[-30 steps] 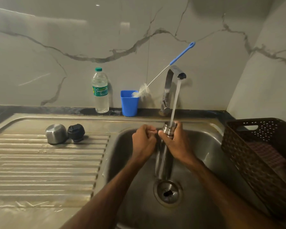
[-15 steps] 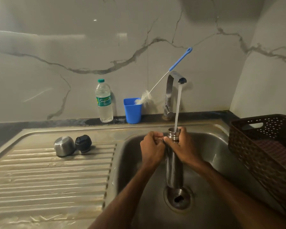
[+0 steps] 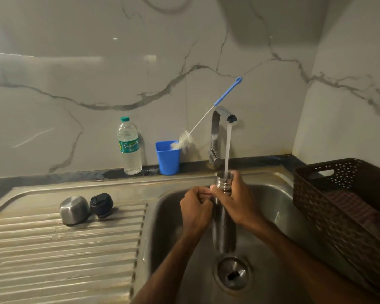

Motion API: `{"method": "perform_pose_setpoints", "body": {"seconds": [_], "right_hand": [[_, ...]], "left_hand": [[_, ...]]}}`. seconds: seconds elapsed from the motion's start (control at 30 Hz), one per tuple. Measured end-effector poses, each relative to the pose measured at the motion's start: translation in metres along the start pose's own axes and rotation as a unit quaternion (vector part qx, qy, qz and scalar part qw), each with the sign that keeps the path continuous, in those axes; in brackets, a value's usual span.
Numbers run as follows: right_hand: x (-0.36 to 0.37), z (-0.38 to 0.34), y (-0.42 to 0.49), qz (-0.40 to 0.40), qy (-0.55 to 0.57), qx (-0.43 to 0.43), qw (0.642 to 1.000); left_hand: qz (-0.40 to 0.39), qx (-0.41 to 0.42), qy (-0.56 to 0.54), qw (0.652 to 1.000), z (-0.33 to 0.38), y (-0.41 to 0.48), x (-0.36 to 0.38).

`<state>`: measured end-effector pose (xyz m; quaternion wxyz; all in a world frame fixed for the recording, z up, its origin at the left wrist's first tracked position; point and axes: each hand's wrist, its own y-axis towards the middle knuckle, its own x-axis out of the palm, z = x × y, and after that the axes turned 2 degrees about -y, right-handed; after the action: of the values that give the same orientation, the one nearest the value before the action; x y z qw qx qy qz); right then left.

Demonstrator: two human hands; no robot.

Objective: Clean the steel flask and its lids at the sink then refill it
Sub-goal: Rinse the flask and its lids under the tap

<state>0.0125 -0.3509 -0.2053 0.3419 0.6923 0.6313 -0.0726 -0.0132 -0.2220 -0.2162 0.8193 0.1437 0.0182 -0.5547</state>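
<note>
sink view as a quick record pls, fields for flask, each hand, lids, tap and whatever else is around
flask: upright in the sink, open mouth under the stream
right hand: grips the flask near its neck
left hand: fingers curled beside the neck; unclear whether it holds anything
lids: steel lid and black lid side by side on the draining board
tap: running
behind sink: water bottle, blue cup with a brush leaning in it
right of sink: brown basket

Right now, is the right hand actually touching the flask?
Touching. The head view shows the right hand wrapped around the flask just below its open mouth, fingers curled over the threaded neck with no gap.
</note>
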Motion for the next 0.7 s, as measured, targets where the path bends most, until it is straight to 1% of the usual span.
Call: {"method": "perform_pose_setpoints", "body": {"seconds": [0.07,0.17,0.27,0.3,0.4,0.43,0.5,0.57,0.63,0.67,0.7], "right_hand": [[0.001,0.0,0.002,0.003,0.016,0.003,1.0],[0.004,0.006,-0.001,-0.047,-0.054,0.036,0.997],[0.0,0.001,0.004,-0.002,-0.015,0.009,1.0],[0.0,0.002,0.005,-0.007,-0.015,0.009,1.0],[0.003,0.007,0.003,-0.092,-0.065,0.052,0.992],[0.0,0.007,0.005,-0.1,-0.048,0.067,0.992],[-0.014,0.008,0.013,-0.084,0.032,0.097,0.991],[-0.03,0.013,0.02,-0.062,0.112,0.144,0.981],[-0.038,0.021,0.021,-0.065,0.167,0.219,0.959],[-0.039,0.024,0.02,-0.077,0.19,0.256,0.945],[-0.039,0.026,0.019,-0.089,0.213,0.286,0.93]], "left_hand": [[-0.001,-0.004,-0.004,1.0,-0.001,0.0,-0.001],[-0.01,-0.007,-0.011,1.0,0.0,-0.003,0.001],[-0.009,-0.007,0.007,1.0,0.0,-0.001,0.001],[-0.011,-0.008,0.008,1.0,-0.002,-0.001,0.002],[-0.033,-0.025,0.014,0.999,-0.006,-0.002,0.004],[-0.043,-0.035,0.025,0.998,-0.006,-0.001,0.002],[-0.083,-0.058,0.044,0.994,-0.004,0.0,-0.002],[-0.154,-0.103,0.049,0.982,-0.002,0.001,-0.002],[-0.243,-0.175,0.039,0.953,0.001,0.0,-0.004],[-0.287,-0.202,0.03,0.936,0.004,-0.001,-0.005],[-0.313,-0.218,0.018,0.924,0.004,0.0,-0.007]]}}
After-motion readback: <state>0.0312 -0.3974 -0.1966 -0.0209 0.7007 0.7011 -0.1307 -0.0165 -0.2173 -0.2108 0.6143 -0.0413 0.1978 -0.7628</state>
